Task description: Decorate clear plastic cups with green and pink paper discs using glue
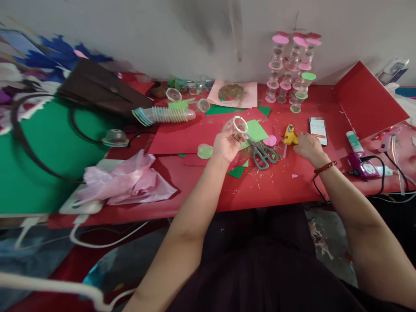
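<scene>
My left hand [226, 145] is closed around a small clear plastic cup [240, 124], its round rim turned up toward me. On the right, my right hand [308, 146] grips the handle of a yellow glue gun [290, 135], with a glue stick showing below it. Between the hands lie grey-handled scissors [262, 155], partly over light green paper [256, 130]. A pink paper circle [270, 140] is close to the glue gun, and a pale green disc [205, 151] rests left of my left wrist.
Stacked cups with pink discs [280, 65] stand at the back. A row of nested cups [162, 115] lies at left, above a pink plastic bag [130, 180]. A phone [318, 130], a glue stick tube [354, 141] and a purple power adapter [364, 166] are at right.
</scene>
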Demonstrator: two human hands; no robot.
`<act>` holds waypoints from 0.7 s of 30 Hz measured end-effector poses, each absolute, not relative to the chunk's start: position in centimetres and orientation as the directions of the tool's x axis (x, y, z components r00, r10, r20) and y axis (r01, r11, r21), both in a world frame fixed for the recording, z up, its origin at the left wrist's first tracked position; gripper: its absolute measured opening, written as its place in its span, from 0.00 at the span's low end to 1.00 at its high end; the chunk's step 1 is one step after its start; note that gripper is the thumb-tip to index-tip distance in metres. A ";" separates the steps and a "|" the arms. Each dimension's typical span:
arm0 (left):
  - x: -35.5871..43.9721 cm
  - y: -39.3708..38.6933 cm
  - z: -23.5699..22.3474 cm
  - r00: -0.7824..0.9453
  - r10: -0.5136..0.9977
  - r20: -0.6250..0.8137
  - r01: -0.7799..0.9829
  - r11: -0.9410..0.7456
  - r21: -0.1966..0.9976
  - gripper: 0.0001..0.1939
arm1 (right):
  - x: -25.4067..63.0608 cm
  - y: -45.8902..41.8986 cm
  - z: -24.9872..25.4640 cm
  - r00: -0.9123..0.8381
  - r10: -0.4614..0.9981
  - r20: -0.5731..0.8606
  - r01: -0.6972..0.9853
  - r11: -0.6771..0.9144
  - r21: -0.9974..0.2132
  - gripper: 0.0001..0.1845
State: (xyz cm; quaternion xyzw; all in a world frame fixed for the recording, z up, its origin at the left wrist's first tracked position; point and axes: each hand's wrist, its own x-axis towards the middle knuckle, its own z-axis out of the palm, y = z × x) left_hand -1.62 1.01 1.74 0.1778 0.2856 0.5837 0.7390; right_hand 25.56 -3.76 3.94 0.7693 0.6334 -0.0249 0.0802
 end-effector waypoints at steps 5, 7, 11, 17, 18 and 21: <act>-1.9 1.3 1.9 0.101 0.960 -0.261 -0.797 0.236 0.555 0.18 | 26.8 -4.1 5.2 0.199 0.978 -0.055 0.980 -0.197 0.040 0.27; -1.9 1.3 1.9 0.097 0.958 -0.269 -0.785 0.240 0.571 0.19 | 27.7 -4.2 6.1 0.258 0.966 0.028 0.966 -0.257 -0.039 0.25; -1.6 1.2 2.0 0.115 0.961 -0.253 -0.771 0.247 0.587 0.19 | 27.9 -3.9 7.6 0.303 0.949 0.084 0.720 -0.171 -0.673 0.11; -1.4 0.9 2.0 0.148 0.949 -0.279 -0.770 0.288 0.570 0.13 | 21.8 -3.8 6.9 -0.047 0.999 -0.015 -0.123 -0.020 -0.992 0.25; -1.5 0.9 2.0 0.151 0.951 -0.269 -0.769 0.284 0.573 0.13 | 20.8 -3.8 6.4 -0.104 0.995 -0.006 -0.113 -0.018 -0.993 0.28; -1.6 1.1 1.9 0.147 0.954 -0.261 -0.768 0.276 0.577 0.12 | 18.9 -4.0 4.6 -0.226 0.974 0.030 -0.067 0.015 -0.998 0.33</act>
